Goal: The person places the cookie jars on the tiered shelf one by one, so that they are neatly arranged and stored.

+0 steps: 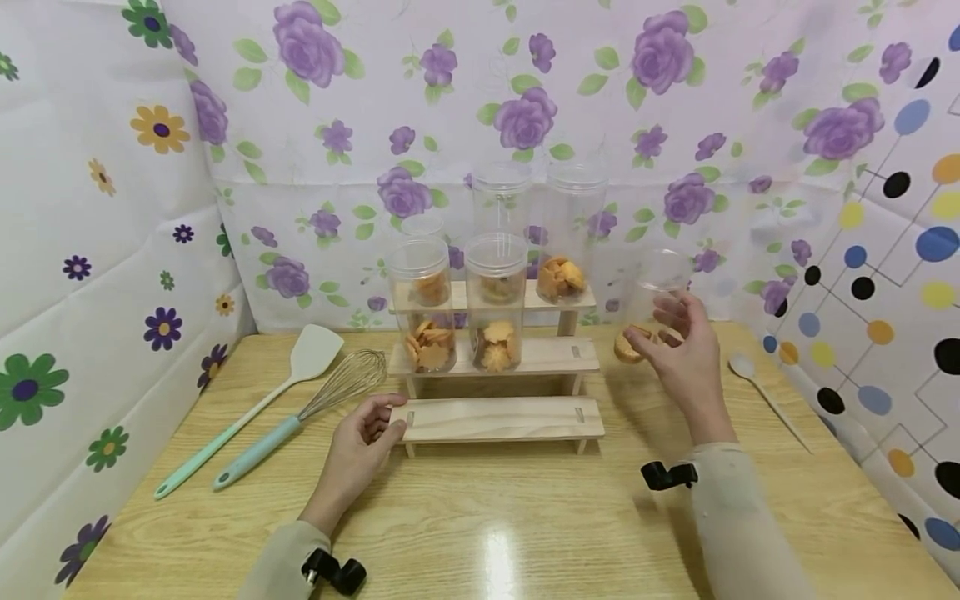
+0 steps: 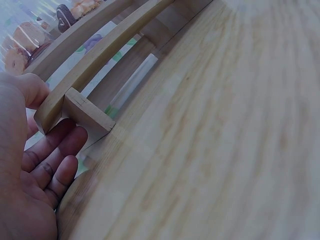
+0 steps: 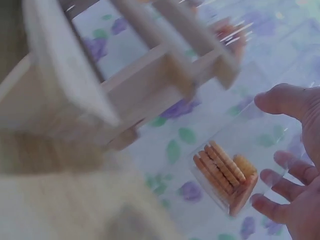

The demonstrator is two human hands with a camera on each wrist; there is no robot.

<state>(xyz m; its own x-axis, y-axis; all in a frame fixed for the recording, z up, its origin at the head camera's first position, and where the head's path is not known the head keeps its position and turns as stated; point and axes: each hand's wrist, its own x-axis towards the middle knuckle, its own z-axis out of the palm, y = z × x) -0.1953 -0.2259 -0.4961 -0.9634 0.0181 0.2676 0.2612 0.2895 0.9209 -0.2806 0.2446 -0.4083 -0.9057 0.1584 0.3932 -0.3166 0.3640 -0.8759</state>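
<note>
At the front left end of a three-tier wooden shelf stand (image 1: 497, 418), my left hand (image 1: 365, 437) pinches the lowest board. In the left wrist view the thumb (image 2: 36, 90) is at one side of the board's end and fingers curl under it, beside a short leg (image 2: 87, 115). My right hand (image 1: 688, 354) holds a clear jar (image 1: 658, 273) with biscuits in its bottom, to the right of the stand and tilted. Ridged biscuits (image 3: 220, 167) show through its wall in the right wrist view. Two clear jars of snacks, one on the left (image 1: 420, 292) and one beside it (image 1: 497, 287), stand on the middle tier.
Another jar (image 1: 573, 225) with orange snacks is on the top tier, next to other clear jars. Left of the stand lie a whisk (image 1: 258, 450) and a spatula (image 1: 313, 352). A white spoon (image 1: 772, 402) lies at the right. Patterned cloth (image 1: 330, 167) hangs behind and on both sides.
</note>
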